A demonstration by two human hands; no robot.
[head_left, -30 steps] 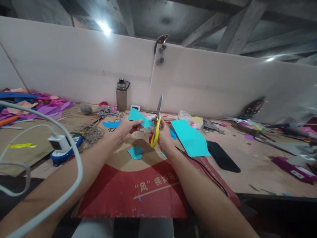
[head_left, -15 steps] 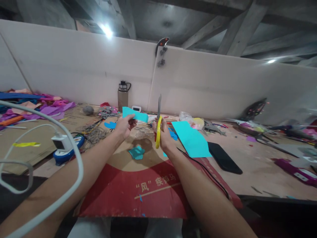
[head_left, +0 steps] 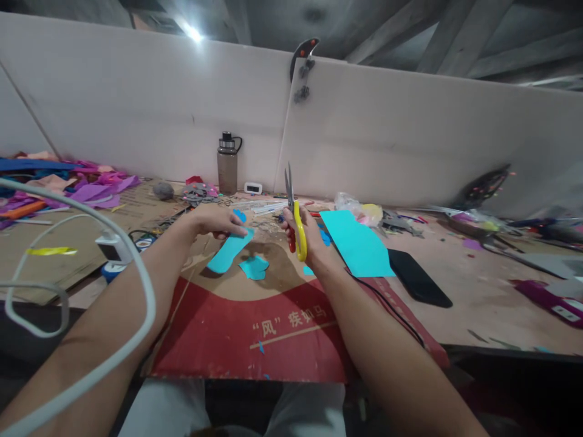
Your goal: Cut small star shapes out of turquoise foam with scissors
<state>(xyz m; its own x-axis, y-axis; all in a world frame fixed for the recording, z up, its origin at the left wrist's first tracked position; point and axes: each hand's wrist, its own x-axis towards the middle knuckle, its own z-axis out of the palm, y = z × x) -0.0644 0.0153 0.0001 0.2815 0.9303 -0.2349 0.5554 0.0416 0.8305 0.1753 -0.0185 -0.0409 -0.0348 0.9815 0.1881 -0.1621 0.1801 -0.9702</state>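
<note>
My left hand (head_left: 223, 223) pinches the upper end of a turquoise paper strip (head_left: 226, 253), which slants down to the left above the cardboard. In my right hand (head_left: 306, 229) is a pair of scissors (head_left: 298, 227) with yellow and red handles, its blades pointing up and slightly parted. Between the hands and nearer to me, a small cut turquoise paper piece (head_left: 255, 267) lies on the red and brown cardboard (head_left: 246, 340). A larger turquoise sheet (head_left: 359, 246) rests to the right of my right hand. Blue paper cut-outs (head_left: 239, 215) lie behind my left hand.
A black phone (head_left: 419, 278) lies beside the large sheet. At the back stand a water bottle (head_left: 227, 164) and a small white device (head_left: 253, 188). Coloured scraps (head_left: 95, 188) pile up at the left. A white cable (head_left: 148, 285) loops across the left foreground, near a charger (head_left: 112, 247).
My left hand has turned and lowered the strip, so it now slants down toward the cardboard instead of being held up sideways. The scissors have tilted slightly, their blades showing more apart.
</note>
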